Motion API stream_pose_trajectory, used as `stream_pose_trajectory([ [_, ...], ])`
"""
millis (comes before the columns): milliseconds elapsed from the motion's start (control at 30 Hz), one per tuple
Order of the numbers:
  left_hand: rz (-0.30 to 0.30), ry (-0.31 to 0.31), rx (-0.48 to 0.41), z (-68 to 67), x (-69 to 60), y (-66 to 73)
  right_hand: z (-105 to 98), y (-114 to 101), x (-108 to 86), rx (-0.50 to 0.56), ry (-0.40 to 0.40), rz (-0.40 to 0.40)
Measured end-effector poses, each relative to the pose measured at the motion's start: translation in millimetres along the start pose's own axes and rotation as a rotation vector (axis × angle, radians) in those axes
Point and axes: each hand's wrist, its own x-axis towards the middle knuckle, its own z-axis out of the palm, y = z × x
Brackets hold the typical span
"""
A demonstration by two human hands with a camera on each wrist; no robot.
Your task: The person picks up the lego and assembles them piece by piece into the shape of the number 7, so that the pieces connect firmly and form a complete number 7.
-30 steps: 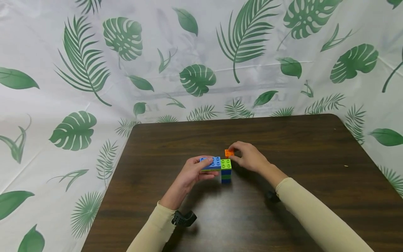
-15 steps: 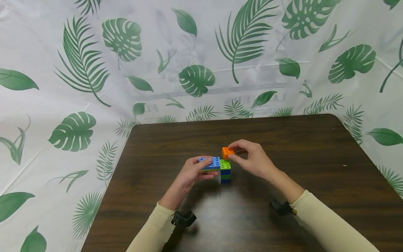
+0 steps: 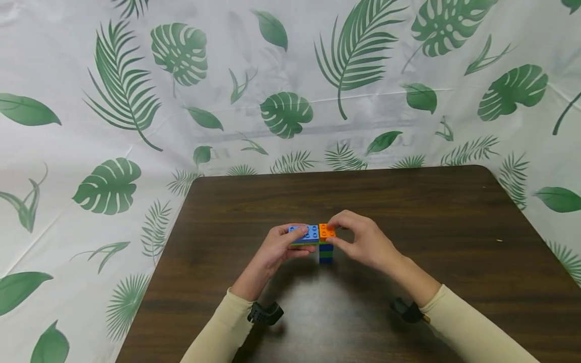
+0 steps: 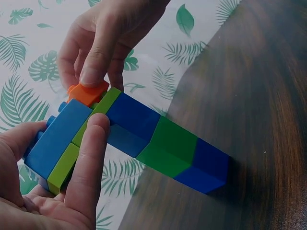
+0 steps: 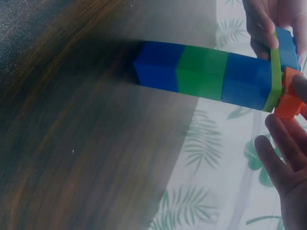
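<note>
A tower of toy building bricks [image 3: 326, 254] stands upright on the table, blue, green and blue in the left wrist view. Across its top lies a thin lime green layer [image 4: 62, 167], which reaches out to the left under a light blue brick [image 3: 297, 237]. My left hand [image 3: 272, 248] grips that overhanging part, thumb on top and fingers underneath. With thumb and fingers, my right hand [image 3: 365, 241] pinches an orange brick [image 3: 324, 231] over the tower's end, beside the light blue brick. A bit of lime stud shows between the orange brick and the lime layer.
The dark wooden table [image 3: 431, 212] spreads around the tower. Behind and at the sides hangs a white sheet [image 3: 236, 126] with green leaf prints. A black wrist device [image 3: 265, 313] sits at the left wrist, another device [image 3: 407, 310] at the right.
My right hand has brought the orange brick from behind the tower, up and forward, down onto its lime top. My left hand keeps its grip in place.
</note>
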Motion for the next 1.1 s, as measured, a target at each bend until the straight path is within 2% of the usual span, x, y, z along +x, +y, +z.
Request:
stream_pose_trajectory([
  [333,-0.003,0.004,0.003,0.7,0.4,0.0,0.5,-1.3,0.0,-0.040,-0.026,-0.012],
  [733,0.011,0.002,0.006,0.3,-0.1,-1.4,-1.7,-9.4,4.0,-0.108,-0.083,0.037],
  [1100,0.026,-0.014,0.022,-0.7,0.0,-2.6,2.9,-3.8,-1.5,-0.057,-0.055,0.016],
])
